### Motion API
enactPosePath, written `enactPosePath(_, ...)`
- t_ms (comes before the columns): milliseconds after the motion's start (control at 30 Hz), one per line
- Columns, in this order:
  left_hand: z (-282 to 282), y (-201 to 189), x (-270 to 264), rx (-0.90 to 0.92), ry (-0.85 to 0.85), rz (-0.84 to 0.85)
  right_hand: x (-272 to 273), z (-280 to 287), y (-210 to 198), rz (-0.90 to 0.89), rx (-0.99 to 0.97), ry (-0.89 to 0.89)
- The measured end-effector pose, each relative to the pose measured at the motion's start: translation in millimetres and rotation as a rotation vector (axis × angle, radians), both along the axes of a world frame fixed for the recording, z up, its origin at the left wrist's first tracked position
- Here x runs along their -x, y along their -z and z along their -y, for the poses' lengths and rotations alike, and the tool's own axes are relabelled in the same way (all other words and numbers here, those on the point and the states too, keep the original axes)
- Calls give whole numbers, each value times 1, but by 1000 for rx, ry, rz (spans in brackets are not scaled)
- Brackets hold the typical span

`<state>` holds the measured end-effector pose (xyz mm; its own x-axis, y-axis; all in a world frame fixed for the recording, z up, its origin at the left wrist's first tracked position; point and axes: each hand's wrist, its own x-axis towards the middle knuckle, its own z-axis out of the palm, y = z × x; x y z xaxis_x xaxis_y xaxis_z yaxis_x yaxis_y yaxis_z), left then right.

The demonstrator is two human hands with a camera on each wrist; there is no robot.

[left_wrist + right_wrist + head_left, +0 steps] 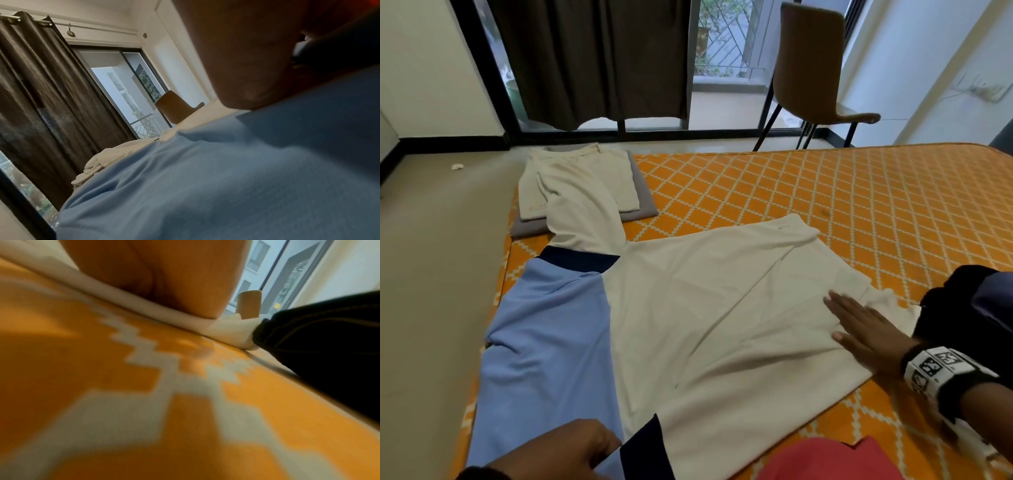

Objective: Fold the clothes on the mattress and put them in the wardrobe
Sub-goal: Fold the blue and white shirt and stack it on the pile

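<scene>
Two hands are on a big white and blue shirt (688, 308) spread flat on the orange mattress (859, 192). The right hand (866, 329) lies flat on its right part, fingers straight and together. The left hand (565, 452) is curled and pinches the near blue edge. A folded pile (582, 185) sits far left. Dark clothes (962, 308) lie at the right.

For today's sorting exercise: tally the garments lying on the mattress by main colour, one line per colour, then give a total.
White with blue shoulders: 1, the spread shirt
Cream: 1, the folded top
Grey: 1, the folded piece beneath it
Black: 1, the dark garment at the right edge
Total: 4
</scene>
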<state>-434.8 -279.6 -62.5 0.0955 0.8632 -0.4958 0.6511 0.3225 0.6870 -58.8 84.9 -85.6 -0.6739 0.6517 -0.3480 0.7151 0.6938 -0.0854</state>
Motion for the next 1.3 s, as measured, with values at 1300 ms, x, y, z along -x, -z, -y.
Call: enactPosePath(1300,-526,20,-134,-444,-183,-539,-84,-51,24,-574,-25,659)
